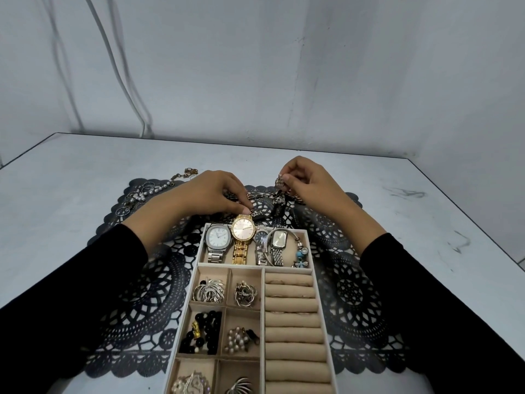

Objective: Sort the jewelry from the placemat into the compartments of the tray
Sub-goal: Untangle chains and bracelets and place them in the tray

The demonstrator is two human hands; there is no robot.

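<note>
Both hands work just past the tray's far edge. The left hand pinches one end of a gold-and-black metal link chain between thumb and fingertips, low against the mat. The right hand, fingers curled, pinches a small glittering cluster at what looks like the chain's other end, raised a little. Held at both ends, the chain is probably being drawn out straight so it will lie untangled.

It hangs between the hands over the black lace-pattern placemat, not yet in the beige fabric-lined compartment tray. The nearest compartment already holds watches laid side by side, among them a gold round-faced wristwatch whose face leans on the far wall. To the right run padded beige ring rolls, a few thin bands tucked in.

Farther out, a scatter of silver rings and a pearl strand waits on the mat's far left corner. A white marbled table carries it all.
</note>
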